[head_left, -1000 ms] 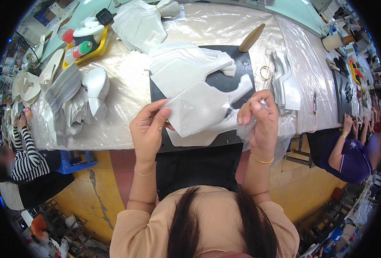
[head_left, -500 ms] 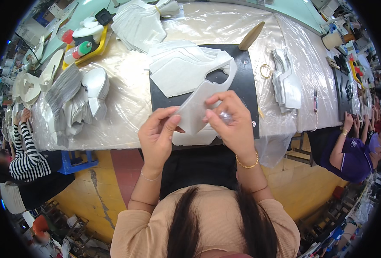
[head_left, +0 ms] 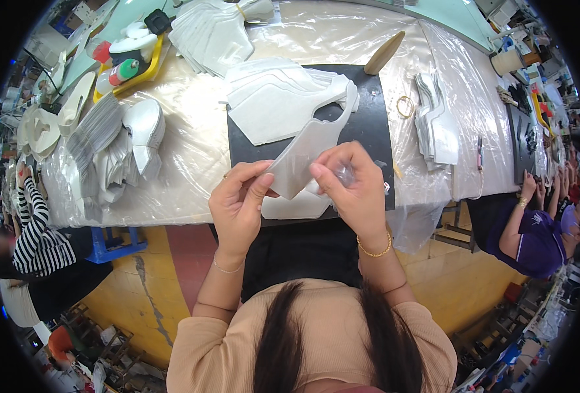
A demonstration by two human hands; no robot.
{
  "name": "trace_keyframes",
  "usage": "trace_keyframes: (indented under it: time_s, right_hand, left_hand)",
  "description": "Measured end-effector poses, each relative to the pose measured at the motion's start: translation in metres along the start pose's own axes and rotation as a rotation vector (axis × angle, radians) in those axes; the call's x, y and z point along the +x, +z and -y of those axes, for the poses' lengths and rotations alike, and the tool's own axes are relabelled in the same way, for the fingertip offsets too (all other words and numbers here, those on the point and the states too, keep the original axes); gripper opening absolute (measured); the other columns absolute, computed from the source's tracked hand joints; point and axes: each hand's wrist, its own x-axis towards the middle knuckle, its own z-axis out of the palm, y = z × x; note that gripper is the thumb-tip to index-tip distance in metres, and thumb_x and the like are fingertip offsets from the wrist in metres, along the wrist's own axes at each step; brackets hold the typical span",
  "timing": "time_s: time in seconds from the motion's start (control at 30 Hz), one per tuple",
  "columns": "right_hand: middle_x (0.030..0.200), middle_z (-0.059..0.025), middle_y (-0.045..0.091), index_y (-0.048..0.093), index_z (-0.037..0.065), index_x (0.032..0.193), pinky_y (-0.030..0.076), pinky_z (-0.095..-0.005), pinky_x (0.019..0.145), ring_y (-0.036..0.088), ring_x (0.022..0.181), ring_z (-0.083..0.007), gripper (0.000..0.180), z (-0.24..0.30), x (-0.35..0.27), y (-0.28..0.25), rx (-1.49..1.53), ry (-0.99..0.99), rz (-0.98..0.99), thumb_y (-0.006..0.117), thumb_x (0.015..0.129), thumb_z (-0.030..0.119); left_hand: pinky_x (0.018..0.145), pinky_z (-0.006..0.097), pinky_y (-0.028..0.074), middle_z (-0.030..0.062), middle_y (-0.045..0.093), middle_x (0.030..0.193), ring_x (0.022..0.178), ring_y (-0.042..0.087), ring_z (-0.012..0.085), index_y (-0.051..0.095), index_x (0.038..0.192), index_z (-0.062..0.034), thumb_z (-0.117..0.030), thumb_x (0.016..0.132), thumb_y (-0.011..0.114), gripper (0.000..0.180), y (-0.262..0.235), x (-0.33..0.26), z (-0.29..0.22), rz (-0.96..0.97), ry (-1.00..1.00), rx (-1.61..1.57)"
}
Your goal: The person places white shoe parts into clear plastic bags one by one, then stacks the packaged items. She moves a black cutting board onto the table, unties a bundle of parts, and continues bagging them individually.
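A thin off-white shoe-upper piece (head_left: pixel 303 149) with a curved cutout is raised in front of me. My left hand (head_left: pixel 239 196) is closed, thumb and fingers pinching its left edge. My right hand (head_left: pixel 350 187) is closed beside the piece's right edge, thumb against the index finger; whether the fingertips touch the edge I cannot tell. Crumpled clear plastic (head_left: pixel 345 174) shows in its curled fingers. Under the raised piece, a fanned stack of similar pieces (head_left: pixel 263 108) lies on a black board (head_left: pixel 368 131). Another off-white piece (head_left: pixel 293 208) lies at the board's near edge.
A wooden pointed tool (head_left: pixel 385 54) stands at the board's far right. More stacks of pieces (head_left: pixel 437 121) lie right and left. A yellow tray (head_left: pixel 132 80) holds a green-capped bottle (head_left: pixel 121 74). A gold ring-shaped coil (head_left: pixel 405 107) lies on the plastic-covered table (head_left: pixel 191 170). People sit at both sides.
My right fingers have drawn together beside the piece's right edge, from a more spread pose. The held piece has shifted slightly; my left hand keeps its pinch.
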Motion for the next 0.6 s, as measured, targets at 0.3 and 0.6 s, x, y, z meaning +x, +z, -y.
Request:
trace_keyframes:
  time_s: [0.3, 0.6]
  right_hand:
    - [0.087, -0.0058, 0.063, 0.066, 0.003, 0.085, 0.047, -0.0247, 0.071, 0.058, 0.077, -0.0131, 0.017, -0.0003, 0.0002, 0.0003, -0.2, -0.185, 0.017, 0.08, 0.079, 0.01]
    - [0.088, -0.0057, 0.064, 0.067, 0.002, 0.088, 0.047, -0.0238, 0.073, 0.058, 0.08, -0.0119, 0.017, 0.0001, -0.0041, 0.0005, -0.058, 0.054, 0.018, 0.08, 0.079, 0.008]
  left_hand:
    - [0.067, 0.03, 0.059, 0.0098, 0.065, 0.096, 0.081, 0.064, 0.0147, 0.067, 0.108, 0.0038, -0.004, 0.095, 0.063, 0.016, 0.0033, -0.0022, 0.0052, 0.037, 0.069, 0.017]
    - [0.068, 0.027, 0.058, 0.0112, 0.066, 0.096, 0.082, 0.064, 0.0143, 0.068, 0.107, 0.0043, 0.002, 0.093, 0.063, 0.016, 0.0083, -0.0045, 0.0042, 0.02, 0.073, -0.016]
